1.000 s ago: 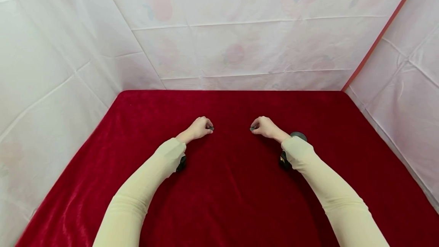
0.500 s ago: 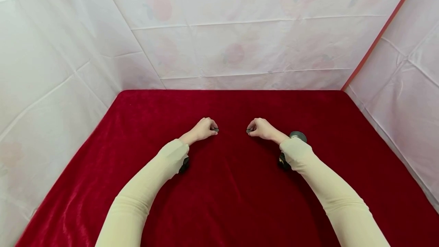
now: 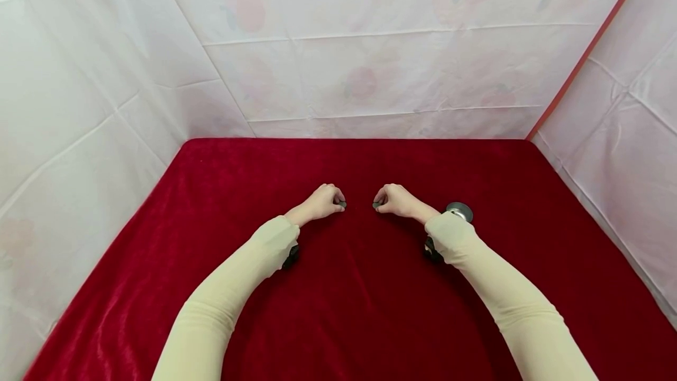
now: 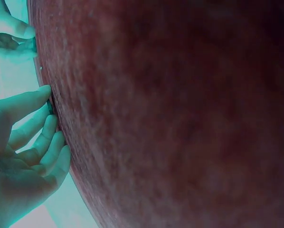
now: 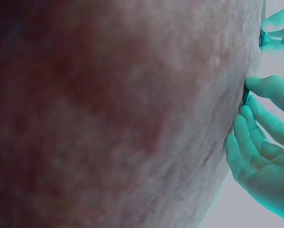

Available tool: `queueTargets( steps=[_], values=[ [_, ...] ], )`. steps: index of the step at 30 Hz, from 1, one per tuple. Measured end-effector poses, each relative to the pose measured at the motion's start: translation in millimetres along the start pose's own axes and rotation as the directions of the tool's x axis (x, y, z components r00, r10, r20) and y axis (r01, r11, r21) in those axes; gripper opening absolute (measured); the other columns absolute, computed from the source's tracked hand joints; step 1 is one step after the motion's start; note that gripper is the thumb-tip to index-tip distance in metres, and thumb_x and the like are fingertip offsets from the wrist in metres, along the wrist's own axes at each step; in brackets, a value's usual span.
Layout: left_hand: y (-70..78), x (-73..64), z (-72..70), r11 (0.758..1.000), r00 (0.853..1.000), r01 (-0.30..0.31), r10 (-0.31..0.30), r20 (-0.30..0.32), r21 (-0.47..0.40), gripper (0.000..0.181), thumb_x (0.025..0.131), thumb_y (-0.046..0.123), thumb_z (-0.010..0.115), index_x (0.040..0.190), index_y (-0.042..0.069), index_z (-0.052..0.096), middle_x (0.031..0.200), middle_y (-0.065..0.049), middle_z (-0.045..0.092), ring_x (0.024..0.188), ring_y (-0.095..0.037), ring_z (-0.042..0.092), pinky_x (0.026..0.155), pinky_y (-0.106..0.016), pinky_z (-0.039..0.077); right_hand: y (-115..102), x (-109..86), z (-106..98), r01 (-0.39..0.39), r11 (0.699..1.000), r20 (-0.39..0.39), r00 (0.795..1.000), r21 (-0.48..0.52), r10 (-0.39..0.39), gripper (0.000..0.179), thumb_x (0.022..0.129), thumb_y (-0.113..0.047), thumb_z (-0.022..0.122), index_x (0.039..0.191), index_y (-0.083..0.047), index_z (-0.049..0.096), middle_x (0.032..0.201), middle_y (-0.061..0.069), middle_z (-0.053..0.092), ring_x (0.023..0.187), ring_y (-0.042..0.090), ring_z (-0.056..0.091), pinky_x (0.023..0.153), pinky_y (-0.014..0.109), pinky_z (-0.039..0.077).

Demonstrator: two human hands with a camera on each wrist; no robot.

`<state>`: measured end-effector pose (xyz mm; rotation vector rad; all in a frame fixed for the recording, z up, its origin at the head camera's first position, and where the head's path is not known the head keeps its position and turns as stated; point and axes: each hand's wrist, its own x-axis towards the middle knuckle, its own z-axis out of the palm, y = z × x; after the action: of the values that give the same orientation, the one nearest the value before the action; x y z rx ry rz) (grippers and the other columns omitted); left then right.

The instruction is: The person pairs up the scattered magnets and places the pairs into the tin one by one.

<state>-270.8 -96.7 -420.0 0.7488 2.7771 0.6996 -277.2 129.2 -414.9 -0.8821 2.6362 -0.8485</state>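
Near the middle of the red cloth, my left hand [image 3: 321, 201] pinches a small dark grey flat piece [image 3: 342, 204] between thumb and forefinger. Facing it from the right, my right hand [image 3: 400, 200] pinches a similar dark flat piece [image 3: 376, 205]. A short gap of cloth separates the two pieces. In the left wrist view, the left piece [image 4: 50, 107] stands edge-on right at the cloth, the other fingers loosely bent. The right wrist view has the right piece [image 5: 246, 97] likewise at the cloth. Fingers cover most of both pieces, and their exact kind does not show.
Beside the right wrist is a round metal dish-like object [image 3: 460, 211], partly hidden by the sleeve. Red velvet cloth [image 3: 349, 310] covers the table. White printed curtains [image 3: 338, 75] enclose the back and both sides. Dark wrist cameras [image 3: 291, 256] sit under the cuffs.
Both hands have moved toward each other and slightly nearer to me, each keeping its dark piece. The gap between the pieces has narrowed. More of the round metal object shows.
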Motion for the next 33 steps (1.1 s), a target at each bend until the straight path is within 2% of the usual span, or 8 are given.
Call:
queueTargets(
  steps=[13,33],
  values=[
    [12.6,0.6,5.3,1.000,1.000,0.000,0.000,0.030,0.013,0.019,0.082,0.012,0.064,0.097,0.001,0.064,0.092,-0.009,0.059,0.089,-0.022,0.051,0.080,-0.030,0.042,-9,5.9,7,-0.016,1.000,0.025,1.000,-0.015,0.016,0.018,0.079,-0.005,0.063,0.095,0.005,0.063,0.088,0.013,0.063,0.079,0.022,0.059,0.069,0.029,0.048],
    [24.4,4.3,10.8,0.999,0.998,-0.029,0.027,0.060,0.029,0.016,0.081,0.013,0.064,0.093,0.003,0.065,0.089,-0.007,0.058,0.086,-0.019,0.050,0.078,-0.028,0.041,-16,11.2,12,0.009,1.000,0.045,0.999,-0.022,-0.008,0.016,0.079,-0.006,0.063,0.093,0.003,0.066,0.086,0.010,0.065,0.076,0.017,0.060,0.067,0.026,0.049]
  ],
)
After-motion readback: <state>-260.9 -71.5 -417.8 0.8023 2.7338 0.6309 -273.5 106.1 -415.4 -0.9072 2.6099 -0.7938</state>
